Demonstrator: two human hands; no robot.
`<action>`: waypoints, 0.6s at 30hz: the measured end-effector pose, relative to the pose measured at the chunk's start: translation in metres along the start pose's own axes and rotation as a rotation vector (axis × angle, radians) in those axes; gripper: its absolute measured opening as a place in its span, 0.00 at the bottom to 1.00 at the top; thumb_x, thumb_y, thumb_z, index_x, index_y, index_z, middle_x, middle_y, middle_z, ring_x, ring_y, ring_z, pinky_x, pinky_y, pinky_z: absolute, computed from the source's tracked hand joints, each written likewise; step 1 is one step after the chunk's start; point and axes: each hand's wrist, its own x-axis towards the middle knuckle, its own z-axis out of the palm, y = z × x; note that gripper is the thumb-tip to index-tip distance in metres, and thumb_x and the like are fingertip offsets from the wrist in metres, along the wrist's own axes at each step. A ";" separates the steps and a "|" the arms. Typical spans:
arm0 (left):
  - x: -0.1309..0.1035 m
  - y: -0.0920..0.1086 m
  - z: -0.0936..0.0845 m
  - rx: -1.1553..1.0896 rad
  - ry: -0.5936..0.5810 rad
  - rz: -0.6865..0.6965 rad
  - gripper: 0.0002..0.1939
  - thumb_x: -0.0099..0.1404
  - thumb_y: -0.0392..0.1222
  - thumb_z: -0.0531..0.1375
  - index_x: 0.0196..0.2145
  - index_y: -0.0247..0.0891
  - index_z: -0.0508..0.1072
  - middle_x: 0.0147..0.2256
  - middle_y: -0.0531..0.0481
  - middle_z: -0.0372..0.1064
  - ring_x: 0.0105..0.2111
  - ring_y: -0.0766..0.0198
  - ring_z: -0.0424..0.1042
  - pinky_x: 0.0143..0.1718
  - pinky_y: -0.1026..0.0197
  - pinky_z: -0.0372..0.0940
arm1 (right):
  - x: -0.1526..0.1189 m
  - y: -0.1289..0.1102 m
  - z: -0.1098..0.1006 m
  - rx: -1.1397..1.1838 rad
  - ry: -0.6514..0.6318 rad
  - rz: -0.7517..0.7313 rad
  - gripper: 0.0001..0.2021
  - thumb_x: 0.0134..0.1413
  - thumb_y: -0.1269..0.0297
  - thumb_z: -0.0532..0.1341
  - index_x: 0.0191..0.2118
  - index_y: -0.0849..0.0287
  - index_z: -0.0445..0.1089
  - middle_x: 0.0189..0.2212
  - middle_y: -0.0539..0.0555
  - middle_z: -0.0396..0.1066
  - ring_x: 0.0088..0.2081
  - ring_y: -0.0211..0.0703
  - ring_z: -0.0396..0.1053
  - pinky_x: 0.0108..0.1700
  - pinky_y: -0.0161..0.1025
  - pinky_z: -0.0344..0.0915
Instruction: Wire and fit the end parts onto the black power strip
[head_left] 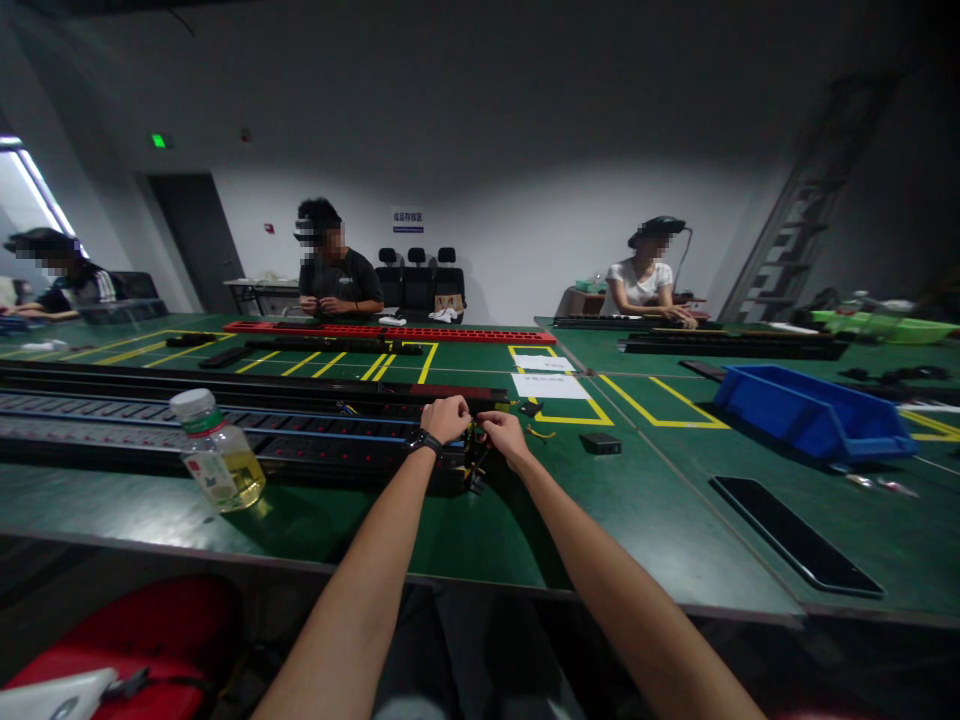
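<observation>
At the right end of a long black rail assembly (300, 445), my left hand (447, 418) rests with curled fingers, a dark watch on its wrist. Facing it, my right hand (504, 436) pinches at the same end, its fingertips close to the left ones. What lies between the fingers is too small and dark to make out. Short yellow and black wires (538, 432) stick out beyond the rail's end, and dark connector parts (476, 480) hang just below my hands. The rail lies flat on the green table (645, 530).
A bottle of yellow liquid (225, 460) stands before the rail. To the right are a small black box (601, 443), a phone (795, 535) and a blue bin (817, 410). White paper sheets (551, 386) and a red rail (390, 331) lie farther back. Several people work around the tables.
</observation>
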 end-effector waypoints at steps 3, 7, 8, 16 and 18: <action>0.000 0.000 -0.001 -0.006 0.002 -0.001 0.10 0.67 0.45 0.59 0.42 0.48 0.80 0.43 0.49 0.82 0.46 0.55 0.79 0.49 0.57 0.68 | 0.000 0.000 0.000 0.003 -0.010 -0.011 0.20 0.49 0.74 0.58 0.47 0.64 0.81 0.32 0.55 0.81 0.22 0.37 0.70 0.20 0.30 0.63; -0.001 0.001 -0.003 -0.005 0.000 -0.008 0.10 0.67 0.44 0.59 0.42 0.47 0.80 0.43 0.49 0.82 0.47 0.55 0.79 0.49 0.58 0.68 | -0.001 0.000 0.000 0.013 -0.020 -0.020 0.20 0.49 0.74 0.58 0.47 0.64 0.81 0.33 0.55 0.81 0.23 0.38 0.71 0.21 0.30 0.63; -0.001 0.002 -0.003 -0.004 -0.001 -0.010 0.10 0.67 0.44 0.59 0.42 0.47 0.80 0.43 0.49 0.82 0.47 0.55 0.79 0.49 0.57 0.68 | -0.001 0.000 0.000 0.013 -0.019 -0.020 0.20 0.49 0.74 0.58 0.47 0.64 0.81 0.33 0.55 0.81 0.23 0.38 0.71 0.21 0.30 0.63; -0.002 0.003 -0.004 0.003 0.001 -0.022 0.10 0.68 0.44 0.59 0.40 0.46 0.81 0.42 0.48 0.83 0.46 0.55 0.80 0.50 0.58 0.69 | -0.001 0.002 0.000 -0.010 -0.019 -0.026 0.21 0.49 0.74 0.57 0.47 0.64 0.80 0.31 0.54 0.80 0.23 0.37 0.71 0.21 0.30 0.63; -0.002 0.003 -0.004 0.005 0.005 -0.022 0.11 0.69 0.44 0.58 0.40 0.46 0.82 0.42 0.48 0.83 0.46 0.55 0.80 0.50 0.58 0.69 | 0.000 0.002 0.000 -0.015 -0.022 -0.031 0.21 0.49 0.75 0.57 0.48 0.64 0.80 0.30 0.54 0.80 0.23 0.37 0.70 0.21 0.30 0.62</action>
